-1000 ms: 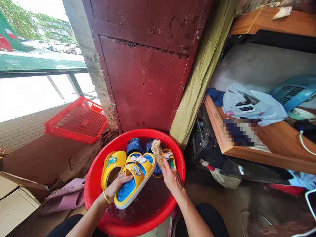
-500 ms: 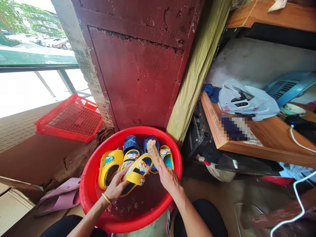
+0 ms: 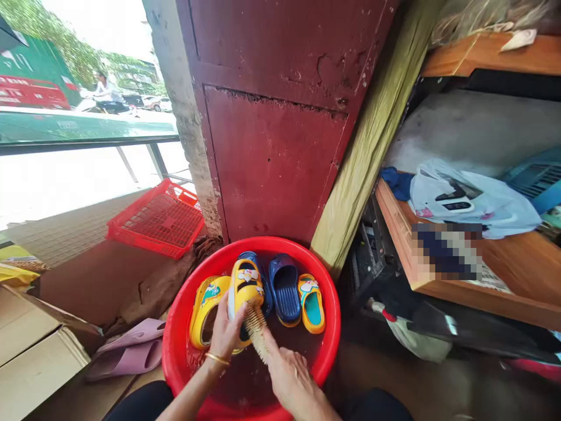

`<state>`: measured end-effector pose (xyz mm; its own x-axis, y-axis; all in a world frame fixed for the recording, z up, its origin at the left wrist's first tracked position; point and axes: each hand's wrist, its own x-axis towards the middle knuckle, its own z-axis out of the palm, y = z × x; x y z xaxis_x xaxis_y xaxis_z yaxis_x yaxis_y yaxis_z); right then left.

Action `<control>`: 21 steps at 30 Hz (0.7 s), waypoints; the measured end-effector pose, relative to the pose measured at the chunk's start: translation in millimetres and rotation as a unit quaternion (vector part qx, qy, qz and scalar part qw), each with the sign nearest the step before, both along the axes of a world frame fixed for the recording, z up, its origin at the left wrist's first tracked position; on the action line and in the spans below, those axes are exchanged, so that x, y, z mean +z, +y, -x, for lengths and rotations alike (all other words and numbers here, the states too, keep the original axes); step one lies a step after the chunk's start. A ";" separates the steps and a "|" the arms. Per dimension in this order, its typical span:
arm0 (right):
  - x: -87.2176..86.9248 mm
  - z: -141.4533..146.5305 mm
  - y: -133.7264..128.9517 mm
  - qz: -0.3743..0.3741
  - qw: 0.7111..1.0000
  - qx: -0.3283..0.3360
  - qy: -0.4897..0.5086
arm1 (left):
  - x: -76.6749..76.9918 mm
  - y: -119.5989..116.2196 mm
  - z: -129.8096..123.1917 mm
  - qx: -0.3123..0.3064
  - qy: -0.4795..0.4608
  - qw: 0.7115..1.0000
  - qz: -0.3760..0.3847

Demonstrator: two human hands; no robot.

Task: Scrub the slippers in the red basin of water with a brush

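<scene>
My left hand, with a gold bangle on the wrist, grips a yellow cartoon-print slipper and holds it upright above the water. My right hand holds a pale-bristled scrubbing brush against the slipper's lower end. The brush's handle is mostly hidden by my fingers. Both hands are inside a red plastic basin of dark water. In it lie another yellow slipper, a navy slipper and a small yellow slipper with a teal insole.
A dark red metal panel rises behind the basin. A red plastic crate and pink slippers lie to the left, beside a cardboard box. To the right is a wooden shelf holding a plastic bag.
The yellow slipper has swung from lying tilted across the basin to standing upright in my left hand. The brush has moved down to its lower end. The view has shifted slightly.
</scene>
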<state>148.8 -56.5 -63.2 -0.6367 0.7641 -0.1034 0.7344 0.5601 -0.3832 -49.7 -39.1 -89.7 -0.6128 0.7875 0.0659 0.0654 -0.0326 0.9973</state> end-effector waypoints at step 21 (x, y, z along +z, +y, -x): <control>26.1 17.1 29.5 0.011 0.997 -0.072 -0.035 | -14.1 -11.5 -39.9 -0.074 0.048 0.996 0.002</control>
<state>131.7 -27.0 -37.1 -0.5111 0.8441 -0.1620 0.8320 0.4386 -0.3396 -9.8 -50.6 -103.9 -0.4808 0.8691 0.1159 0.1551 -0.0458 0.9868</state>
